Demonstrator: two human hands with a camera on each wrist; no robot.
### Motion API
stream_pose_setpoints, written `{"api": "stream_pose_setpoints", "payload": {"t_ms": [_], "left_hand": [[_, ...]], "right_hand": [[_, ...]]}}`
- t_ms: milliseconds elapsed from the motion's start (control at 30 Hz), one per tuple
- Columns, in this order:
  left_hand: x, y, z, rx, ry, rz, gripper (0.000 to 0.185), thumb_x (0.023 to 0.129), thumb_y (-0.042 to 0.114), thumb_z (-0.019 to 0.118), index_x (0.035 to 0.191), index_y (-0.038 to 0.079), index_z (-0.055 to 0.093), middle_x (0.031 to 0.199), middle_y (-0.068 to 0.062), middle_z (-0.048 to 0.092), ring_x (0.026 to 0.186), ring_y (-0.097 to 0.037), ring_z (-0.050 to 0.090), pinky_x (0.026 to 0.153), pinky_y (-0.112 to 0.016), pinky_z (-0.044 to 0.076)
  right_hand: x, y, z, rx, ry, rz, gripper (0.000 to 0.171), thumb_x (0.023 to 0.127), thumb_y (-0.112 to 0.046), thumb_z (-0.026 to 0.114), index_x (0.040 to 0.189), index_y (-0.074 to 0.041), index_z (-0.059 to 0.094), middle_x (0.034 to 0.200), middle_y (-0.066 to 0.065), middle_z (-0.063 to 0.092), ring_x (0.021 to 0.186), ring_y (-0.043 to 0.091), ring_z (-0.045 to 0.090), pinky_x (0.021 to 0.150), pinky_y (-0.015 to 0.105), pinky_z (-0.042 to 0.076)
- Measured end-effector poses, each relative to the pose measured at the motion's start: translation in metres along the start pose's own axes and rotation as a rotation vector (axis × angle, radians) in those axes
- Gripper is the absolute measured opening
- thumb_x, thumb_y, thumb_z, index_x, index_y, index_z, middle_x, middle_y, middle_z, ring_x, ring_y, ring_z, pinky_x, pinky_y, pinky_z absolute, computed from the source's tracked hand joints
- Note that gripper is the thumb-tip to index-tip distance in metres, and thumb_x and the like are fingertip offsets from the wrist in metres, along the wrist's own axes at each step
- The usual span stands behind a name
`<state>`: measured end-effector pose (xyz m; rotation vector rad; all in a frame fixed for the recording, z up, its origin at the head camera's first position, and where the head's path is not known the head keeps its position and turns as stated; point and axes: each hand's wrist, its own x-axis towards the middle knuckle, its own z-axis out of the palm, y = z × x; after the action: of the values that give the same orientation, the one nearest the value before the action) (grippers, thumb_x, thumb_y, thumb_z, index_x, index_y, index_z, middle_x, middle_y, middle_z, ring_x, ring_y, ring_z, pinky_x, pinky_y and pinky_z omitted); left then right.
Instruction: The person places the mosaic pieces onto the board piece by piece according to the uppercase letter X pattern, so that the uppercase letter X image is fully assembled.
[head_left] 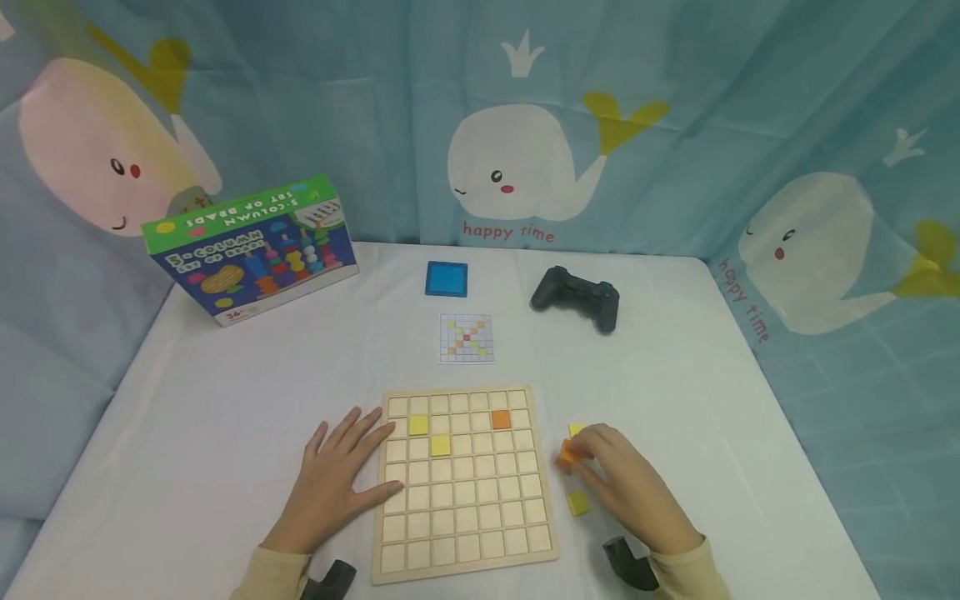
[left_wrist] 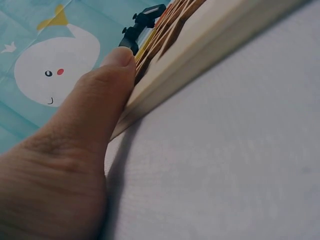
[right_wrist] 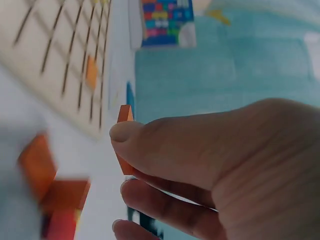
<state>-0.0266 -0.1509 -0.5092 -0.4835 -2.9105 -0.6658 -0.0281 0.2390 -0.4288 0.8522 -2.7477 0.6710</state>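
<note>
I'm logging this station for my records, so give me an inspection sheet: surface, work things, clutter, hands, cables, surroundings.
Surface: white tabletop
Job's things: grid board holding two yellow tiles and one orange tile; pattern card beyond it; loose tiles beside it
Clutter: bead-set box, game controller, blue square
Hands: left hand touches the board's left side; right hand pinches another orange tile
Cables: nothing seen
Surroundings: whale-print curtains

And there's a plain beige left sleeve, running down to the wrist, matched by a beige right sleeve across on the far right! Black gear at both wrists, too: a stubby, blunt-ended left wrist mount beside one cuff, a curved right wrist mount beside the other. Past those cuffs, bare fingers, and a short nail tops the left thumb.
</note>
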Motion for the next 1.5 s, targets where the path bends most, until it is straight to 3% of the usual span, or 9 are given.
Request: {"api": "stream_pose_setpoints", "payload": {"t_ms": [233, 500, 733, 967, 1500], "left_hand": [[-0.001, -0.001, -0.001, -0.003, 0.002, 0.001, 0.082, 0.074, 0.069, 0.065, 0.141, 0.025, 0.048, 0.151, -0.002, 0.039, 0.141, -0.032, 0.028, 0.112, -0.063, 0.013], [0.000, -0.001, 0.000, -0.017, 0.000, 0.008, 0.081, 0.075, 0.068, 0.065, 0.141, 0.025, 0.047, 0.152, -0.002, 0.038, 0.142, -0.031, 0.027, 0.112, -0.063, 0.013], [-0.001, -0.002, 0.000, -0.007, -0.006, 0.008, 0.082, 0.075, 0.069, 0.064, 0.142, 0.026, 0.046, 0.152, -0.001, 0.037, 0.142, -0.031, 0.026, 0.113, -0.063, 0.013], [0.000, -0.002, 0.000, 0.001, 0.002, 0.013, 0.082, 0.074, 0.070, 0.064, 0.141, 0.025, 0.047, 0.152, -0.002, 0.038, 0.142, -0.032, 0.027, 0.112, -0.063, 0.013], [-0.001, -0.004, 0.002, 0.001, 0.014, 0.025, 0.082, 0.074, 0.070, 0.064, 0.141, 0.026, 0.047, 0.152, -0.001, 0.038, 0.142, -0.031, 0.027, 0.112, -0.062, 0.014]], "right_hand": [[0.044, -0.016, 0.017, 0.053, -0.050, -0.154, 0.030, 0.075, 0.003, 0.078, 0.096, -0.012, 0.063, 0.100, -0.005, 0.062, 0.094, 0.008, 0.059, 0.080, 0.021, 0.053], [0.077, -0.024, 0.050, 0.052, -0.133, -0.261, 0.014, 0.084, -0.013, 0.075, 0.092, -0.014, 0.063, 0.093, -0.006, 0.063, 0.087, 0.006, 0.060, 0.075, 0.018, 0.052], [0.080, -0.023, 0.067, 0.031, -0.191, -0.281, 0.011, 0.086, -0.012, 0.072, 0.094, -0.013, 0.065, 0.092, -0.006, 0.063, 0.087, 0.007, 0.060, 0.076, 0.018, 0.052], [0.078, -0.023, 0.069, -0.013, -0.236, -0.250, 0.010, 0.087, -0.012, 0.071, 0.095, -0.014, 0.066, 0.095, -0.007, 0.062, 0.089, 0.007, 0.061, 0.077, 0.020, 0.053], [0.077, -0.023, 0.068, -0.043, -0.240, -0.220, 0.011, 0.086, -0.013, 0.072, 0.097, -0.015, 0.068, 0.096, -0.008, 0.062, 0.090, 0.008, 0.062, 0.079, 0.022, 0.053]]}}
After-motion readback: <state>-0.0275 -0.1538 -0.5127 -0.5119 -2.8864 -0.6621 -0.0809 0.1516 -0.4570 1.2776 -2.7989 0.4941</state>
